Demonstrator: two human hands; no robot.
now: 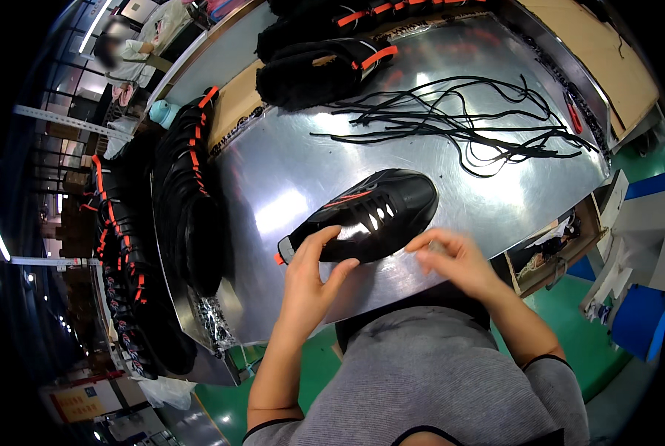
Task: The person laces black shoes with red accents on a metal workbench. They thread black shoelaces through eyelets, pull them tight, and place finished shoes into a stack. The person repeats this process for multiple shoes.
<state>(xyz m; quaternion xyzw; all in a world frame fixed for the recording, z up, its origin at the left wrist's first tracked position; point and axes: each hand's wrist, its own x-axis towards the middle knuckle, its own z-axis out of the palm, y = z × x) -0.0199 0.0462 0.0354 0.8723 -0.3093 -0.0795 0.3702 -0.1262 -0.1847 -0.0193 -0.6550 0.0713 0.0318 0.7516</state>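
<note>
A black shoe [410, 195] with orange trim lies on the metal table in front of me, its toe pointing to the far right. Dark lace rows cross its opening, with bright gaps between them. My left hand [306, 279] grips the shoe's near side by the heel, fingers over the collar and thumb on the outer wall. Just right of the shoe is my right hand [455, 260], thumb and fingers drawn together; it is slightly blurred, and what they pinch is too small to make out. Beyond the shoe lies a loose bunch of black shoelaces [466, 126].
Another black shoe [302, 74] lies at the back. Rows of black and orange shoes [191, 201] line the left side of the metal table [265, 171]. A red-handled tool [573, 115] sits by the right edge. Far left, another person [128, 59] sits.
</note>
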